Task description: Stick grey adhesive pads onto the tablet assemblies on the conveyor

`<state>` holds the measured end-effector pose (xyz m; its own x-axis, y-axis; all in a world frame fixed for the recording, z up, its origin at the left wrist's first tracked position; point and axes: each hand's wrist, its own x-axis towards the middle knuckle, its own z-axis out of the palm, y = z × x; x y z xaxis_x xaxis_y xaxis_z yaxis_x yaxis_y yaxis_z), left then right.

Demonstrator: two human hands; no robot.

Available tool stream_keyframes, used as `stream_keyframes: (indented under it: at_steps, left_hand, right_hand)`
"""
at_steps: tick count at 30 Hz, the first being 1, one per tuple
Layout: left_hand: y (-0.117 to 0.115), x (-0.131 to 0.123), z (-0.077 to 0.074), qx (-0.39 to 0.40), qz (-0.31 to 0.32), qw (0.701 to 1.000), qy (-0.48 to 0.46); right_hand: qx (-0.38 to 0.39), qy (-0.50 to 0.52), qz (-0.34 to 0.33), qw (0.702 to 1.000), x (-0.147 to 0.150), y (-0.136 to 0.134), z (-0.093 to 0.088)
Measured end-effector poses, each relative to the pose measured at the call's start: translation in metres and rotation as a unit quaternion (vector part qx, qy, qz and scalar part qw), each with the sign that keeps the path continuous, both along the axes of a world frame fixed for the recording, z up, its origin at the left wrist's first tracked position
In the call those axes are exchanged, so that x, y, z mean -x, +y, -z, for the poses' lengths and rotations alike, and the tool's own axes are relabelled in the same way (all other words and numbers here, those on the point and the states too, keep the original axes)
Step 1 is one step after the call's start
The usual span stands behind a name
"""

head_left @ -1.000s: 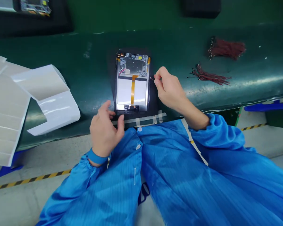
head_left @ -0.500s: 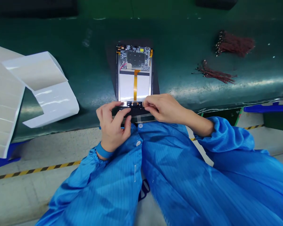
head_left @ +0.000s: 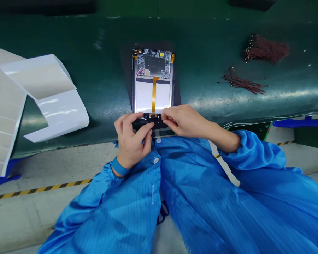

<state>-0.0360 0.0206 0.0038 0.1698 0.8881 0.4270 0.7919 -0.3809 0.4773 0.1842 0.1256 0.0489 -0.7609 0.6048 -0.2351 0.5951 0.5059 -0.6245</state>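
Observation:
An opened tablet lies on a dark mat, its circuit board at the far end and a pale battery below it. An orange flat cable runs down the middle to the black lower edge. My left hand rests at the lower left of the tablet, fingers apart, fingertips touching that edge. At the lower right corner, my right hand is closed, thumb and index finger pinched together. Whatever lies between those fingertips is too small and hidden to make out.
White adhesive sheets spread over the left of the green table. Two bundles of dark red wires, a larger one and a smaller one, lie on the right. Black objects sit at the far edge, one a dark block.
My left hand has slid right along the tablet's lower edge, covering the shiny spot at its lower left. My right hand stays pinched at the lower right corner. The view has shifted slightly.

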Motion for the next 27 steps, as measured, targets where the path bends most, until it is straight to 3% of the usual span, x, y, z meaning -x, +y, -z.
stream_keyframes:
  at_steps: [12, 21, 25, 27]
  left_hand:
    - [0.004, -0.004, 0.004, -0.021, 0.050, 0.998, 0.043]
    - [0.003, -0.030, -0.010, -0.032, -0.001, 0.990, 0.140]
    - [0.004, -0.022, -0.012, -0.013, 0.017, 0.992, 0.128]
    - [0.003, -0.009, -0.011, 0.003, -0.005, 0.996, 0.093]
  right_hand:
    - [-0.019, -0.016, -0.005, 1.000, 0.000, -0.003, 0.002]
    - [-0.044, -0.040, -0.021, 0.998, 0.001, -0.006, 0.001]
    - [-0.094, -0.065, -0.037, 0.993, -0.003, -0.017, -0.004]
    - [-0.131, -0.073, -0.024, 0.988, -0.009, -0.022, -0.005]
